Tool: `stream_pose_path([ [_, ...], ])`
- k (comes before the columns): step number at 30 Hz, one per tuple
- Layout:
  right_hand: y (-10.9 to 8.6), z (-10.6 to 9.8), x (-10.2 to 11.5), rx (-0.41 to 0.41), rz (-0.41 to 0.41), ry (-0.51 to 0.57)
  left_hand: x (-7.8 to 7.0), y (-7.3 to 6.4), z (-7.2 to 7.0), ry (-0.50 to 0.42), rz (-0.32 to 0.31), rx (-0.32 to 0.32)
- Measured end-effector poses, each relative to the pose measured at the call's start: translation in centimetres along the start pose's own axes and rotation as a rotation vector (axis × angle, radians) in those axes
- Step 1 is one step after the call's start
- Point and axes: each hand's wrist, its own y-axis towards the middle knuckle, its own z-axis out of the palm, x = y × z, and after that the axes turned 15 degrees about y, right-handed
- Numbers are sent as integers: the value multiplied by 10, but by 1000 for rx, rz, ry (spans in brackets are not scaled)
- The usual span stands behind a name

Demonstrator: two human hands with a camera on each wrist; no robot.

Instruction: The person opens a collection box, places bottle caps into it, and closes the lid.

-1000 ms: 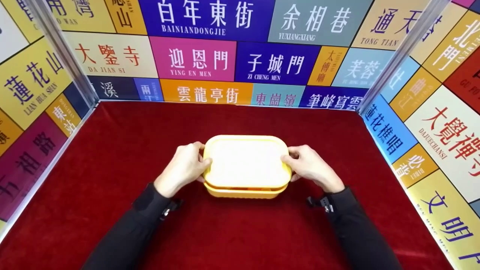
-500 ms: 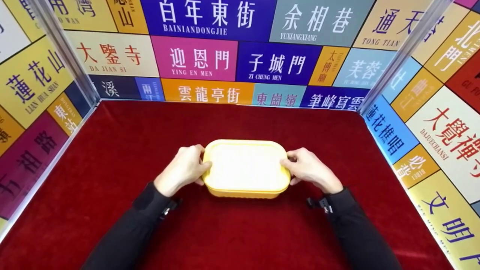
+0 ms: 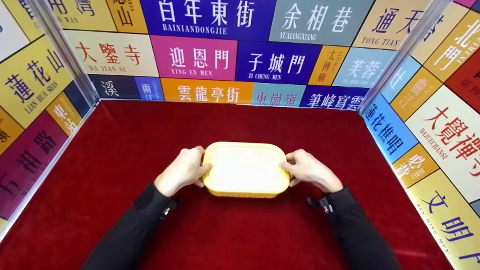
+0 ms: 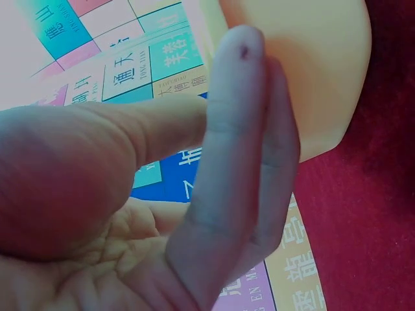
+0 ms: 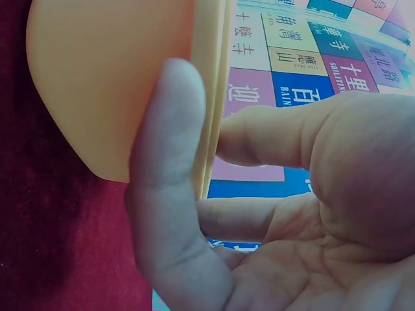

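Note:
A yellow rounded-rectangular food container (image 3: pixel 243 194) sits on the red cloth, with a pale lid (image 3: pixel 245 168) lying flat over its top. My left hand (image 3: pixel 183 169) grips the left end, thumb on the lid's edge and fingers against the side wall. At the opposite end, my right hand (image 3: pixel 310 170) holds it the same way. In the left wrist view the container's wall (image 4: pixel 318 78) shows behind the fingers. The right wrist view has fingers touching the wall (image 5: pixel 97 84) and the thumb at the lid's rim (image 5: pixel 214 97). The inside is hidden.
Red velvety cloth (image 3: pixel 240 232) covers the table. Panels with coloured place-name tiles (image 3: pixel 195 58) stand along the back and both sides. Metal corner posts (image 3: pixel 403 56) rise at the back left and back right.
The lid has come down onto the container, and the gap along the front, with something orange-red showing through, has closed. Both hands have lowered slightly with it and keep their hold.

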Motion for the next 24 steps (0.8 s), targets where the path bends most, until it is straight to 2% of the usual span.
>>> stream_pose_path([
  [12, 0, -4, -8, 41, -24, 101, 4, 0, 1, 1, 67, -20],
  [16, 0, -4, -9, 37, -23, 101, 1, 0, 0, 16, 57, -6],
  [20, 0, -1, -8, 17, -46, 24, 0, 0, -2, 114, 24, -19],
  [22, 0, 1, -8, -24, -95, -75, -1, -1, -1, 193, 18, -64],
  [24, 1, 4, -7, -100, -166, -187, -2, -1, 0, 254, 34, -137],
])
